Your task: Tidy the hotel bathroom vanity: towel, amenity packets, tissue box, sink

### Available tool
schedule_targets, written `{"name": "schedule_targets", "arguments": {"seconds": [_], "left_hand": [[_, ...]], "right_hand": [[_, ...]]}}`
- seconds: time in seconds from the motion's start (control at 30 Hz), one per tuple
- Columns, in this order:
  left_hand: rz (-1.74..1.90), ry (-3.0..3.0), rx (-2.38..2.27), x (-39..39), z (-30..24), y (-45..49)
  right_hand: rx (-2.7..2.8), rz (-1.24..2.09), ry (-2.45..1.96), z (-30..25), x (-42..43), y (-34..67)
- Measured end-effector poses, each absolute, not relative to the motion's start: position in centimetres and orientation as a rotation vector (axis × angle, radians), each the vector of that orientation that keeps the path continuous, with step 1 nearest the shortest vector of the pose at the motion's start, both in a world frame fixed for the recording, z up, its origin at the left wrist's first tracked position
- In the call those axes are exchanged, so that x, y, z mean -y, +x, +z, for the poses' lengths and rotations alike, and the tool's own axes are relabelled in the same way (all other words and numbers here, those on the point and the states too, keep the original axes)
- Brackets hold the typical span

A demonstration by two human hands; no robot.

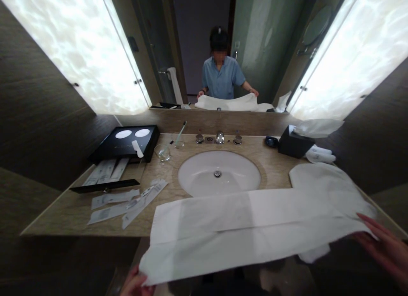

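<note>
A long white cloth (216,228), folded lengthwise with a crease along it, stretches across the front of the counter and over the near rim of the sink. My left hand (137,283), low in the view, is closed on its near left corner. At the right, my right hand (382,245) grips the other end, fingers on top of the fabric. Toward the right, the cloth spreads into a wider, bunched part (325,181) lying on the counter. One small flap hangs below the edge near my right hand.
An oval sink (219,160) with a tap (219,137) sits mid-counter. Leftward are a black box (127,138), an open drawer-like tray (105,186), torn wrappers (140,202) and two glasses (178,140) with toothbrushes. A black tissue box (295,143) stands right; a mirror (197,24) hangs behind.
</note>
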State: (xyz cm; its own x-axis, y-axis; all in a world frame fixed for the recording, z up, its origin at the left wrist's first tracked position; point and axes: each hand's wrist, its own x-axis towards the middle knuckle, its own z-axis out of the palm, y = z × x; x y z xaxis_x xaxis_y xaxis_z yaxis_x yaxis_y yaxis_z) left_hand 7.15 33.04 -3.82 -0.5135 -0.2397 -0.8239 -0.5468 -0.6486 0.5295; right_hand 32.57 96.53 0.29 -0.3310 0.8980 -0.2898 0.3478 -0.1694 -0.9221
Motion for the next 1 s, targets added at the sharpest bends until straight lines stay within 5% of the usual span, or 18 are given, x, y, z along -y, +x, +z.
{"name": "schedule_targets", "arguments": {"seconds": [0.2,0.3,0.4,0.6,0.8,1.0], "left_hand": [[2.563,-1.035,-1.487,-40.2,0.8,-3.0],[2.564,-0.942,-1.643,-42.1,-1.0,-4.1],[2.522,-0.766,-1.914,-41.1,-2.2,-2.1],[2.193,-0.678,-2.418,-37.7,-3.1,4.0],[1.331,-0.380,-3.027,-40.1,-2.2,2.0],[0.914,-0.112,-3.108,-44.9,-1.0,-4.0]], "right_hand": [[1.653,1.730,-1.123,2.9,-97.5,20.0],[2.089,1.356,-1.193,0.5,-97.0,16.9],[2.708,0.969,-0.682,-0.2,-92.9,12.5],[3.311,0.731,0.198,1.1,-83.9,4.6],[3.363,0.473,0.147,-0.6,-88.8,8.0],[3.350,0.385,0.042,-1.3,-90.3,11.9]]}}
